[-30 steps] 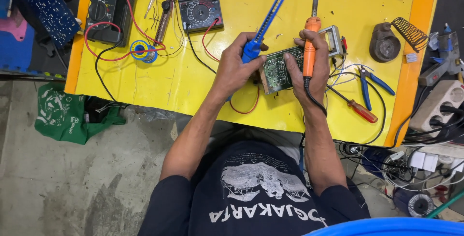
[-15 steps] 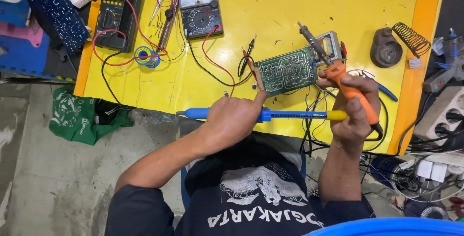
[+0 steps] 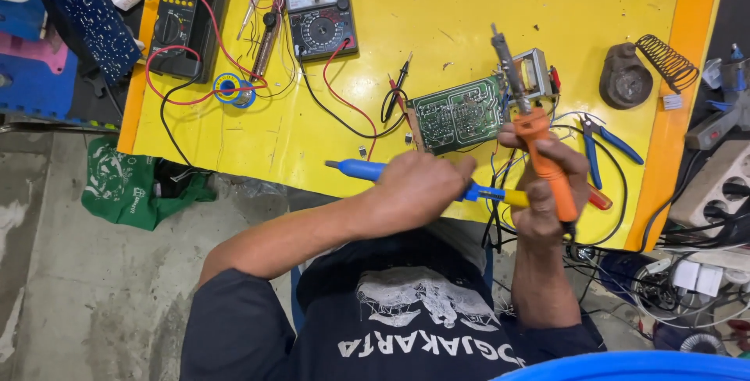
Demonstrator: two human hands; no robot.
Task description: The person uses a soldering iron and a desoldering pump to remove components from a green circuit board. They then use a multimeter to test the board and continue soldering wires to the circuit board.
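My left hand grips a blue desoldering pump that lies crosswise above the near edge of the yellow table. Its yellow plunger end touches my right hand. My right hand also holds an orange-handled soldering iron, its tip pointing up past a green circuit board. The board rests on the table just beyond both hands, with a small transformer at its right end.
An analog multimeter and a black digital meter with red and black leads sit at the far left. A solder spool, blue-handled pliers, a soldering iron stand and a power strip lie around.
Both hands came off the board and dropped toward the near edge. The pump swung from upright to crosswise, and the iron moved right of the board.
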